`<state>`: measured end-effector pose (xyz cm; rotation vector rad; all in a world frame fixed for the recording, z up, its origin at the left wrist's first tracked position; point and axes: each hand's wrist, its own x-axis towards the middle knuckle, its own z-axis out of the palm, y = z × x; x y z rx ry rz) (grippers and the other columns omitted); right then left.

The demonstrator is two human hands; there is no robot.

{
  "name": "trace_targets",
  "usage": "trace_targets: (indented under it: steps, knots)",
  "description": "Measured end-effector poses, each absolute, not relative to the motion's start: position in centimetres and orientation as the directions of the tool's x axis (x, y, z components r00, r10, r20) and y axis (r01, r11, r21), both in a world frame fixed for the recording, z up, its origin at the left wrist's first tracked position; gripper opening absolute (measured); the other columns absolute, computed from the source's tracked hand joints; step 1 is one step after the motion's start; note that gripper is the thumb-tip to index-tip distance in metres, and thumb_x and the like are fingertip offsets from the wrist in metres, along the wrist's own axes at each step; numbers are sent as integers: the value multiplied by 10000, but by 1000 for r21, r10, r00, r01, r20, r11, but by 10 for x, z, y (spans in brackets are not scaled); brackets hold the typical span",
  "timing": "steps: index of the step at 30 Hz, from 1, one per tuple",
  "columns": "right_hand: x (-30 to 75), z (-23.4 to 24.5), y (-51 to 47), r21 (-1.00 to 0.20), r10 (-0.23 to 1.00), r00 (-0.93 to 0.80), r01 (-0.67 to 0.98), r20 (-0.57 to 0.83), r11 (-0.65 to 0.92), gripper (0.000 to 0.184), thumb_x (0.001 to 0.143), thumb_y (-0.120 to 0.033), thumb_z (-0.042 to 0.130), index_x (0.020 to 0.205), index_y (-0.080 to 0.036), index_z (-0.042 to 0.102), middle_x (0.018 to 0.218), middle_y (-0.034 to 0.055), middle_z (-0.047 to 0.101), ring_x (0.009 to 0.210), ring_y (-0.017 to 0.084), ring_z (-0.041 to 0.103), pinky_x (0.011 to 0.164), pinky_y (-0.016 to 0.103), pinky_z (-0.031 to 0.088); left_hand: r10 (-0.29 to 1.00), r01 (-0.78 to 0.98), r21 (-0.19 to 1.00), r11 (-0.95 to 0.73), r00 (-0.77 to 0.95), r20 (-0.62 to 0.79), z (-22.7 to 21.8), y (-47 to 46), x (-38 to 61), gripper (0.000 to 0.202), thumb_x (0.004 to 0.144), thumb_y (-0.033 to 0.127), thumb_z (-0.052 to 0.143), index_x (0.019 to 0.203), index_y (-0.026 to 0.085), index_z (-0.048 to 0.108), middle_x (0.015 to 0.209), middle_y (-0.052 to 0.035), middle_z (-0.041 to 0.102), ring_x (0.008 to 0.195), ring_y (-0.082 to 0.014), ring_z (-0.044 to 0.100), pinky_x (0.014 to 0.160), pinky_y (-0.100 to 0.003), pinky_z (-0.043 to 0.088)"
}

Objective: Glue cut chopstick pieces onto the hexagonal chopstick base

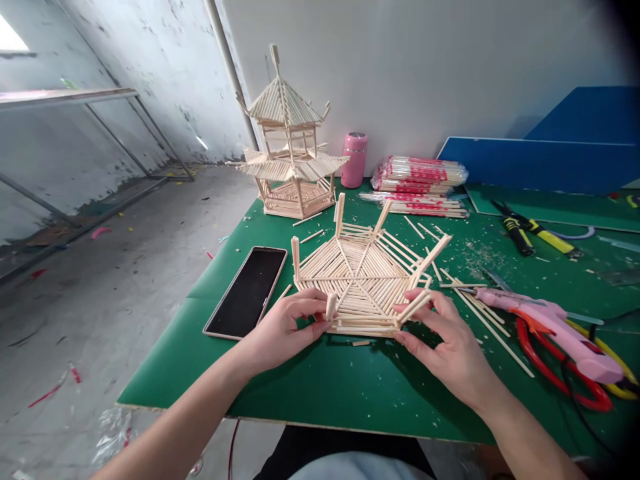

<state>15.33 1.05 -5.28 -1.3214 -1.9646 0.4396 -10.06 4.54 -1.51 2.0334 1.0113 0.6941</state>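
A six-sided base (356, 275) built of thin wooden sticks lies in front of me, with short posts rising from its corners and low stick rails along its sides. My left hand (295, 325) pinches its near-left corner, thumb and fingers around the post there. At the near-right corner, my right hand (445, 340) holds the base between thumb and fingers, beside a post that leans outward. Behind it stands a two-tiered stick pavilion (295, 170) with a pointed roof. Loose wooden sticks (487, 317) lie right of the base.
On the green table (200, 373), a phone (247, 291) lies left. A pink glue gun (555, 327), red-handled pliers (543, 363) and yellow-black pliers (537, 230) lie right. Packs of sticks (420, 177) and a pink canister (355, 160) stand behind. Blue boards (540, 163) lean farther back.
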Motion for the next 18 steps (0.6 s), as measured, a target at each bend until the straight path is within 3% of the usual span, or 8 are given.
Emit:
trace_targets:
  steps: [14,18]
  knots:
    - [152,-48,11,-605,899,-225,675,377,422,213,772,-265,582,985,-253,585,1072,58,458,1004,216,471,870,391,427,817,437,799,-413,566,112,-20,47,-103,134,802,182,493,815,189,626,872,-41,592,819,-158,571,759,-269,459]
    - [150,-46,10,-596,905,-215,693,368,407,313,754,-259,593,1064,-246,548,1102,63,456,1018,213,469,844,372,443,844,456,814,-361,530,77,-22,45,-102,126,786,205,507,867,193,603,854,-30,590,797,-157,564,747,-278,462]
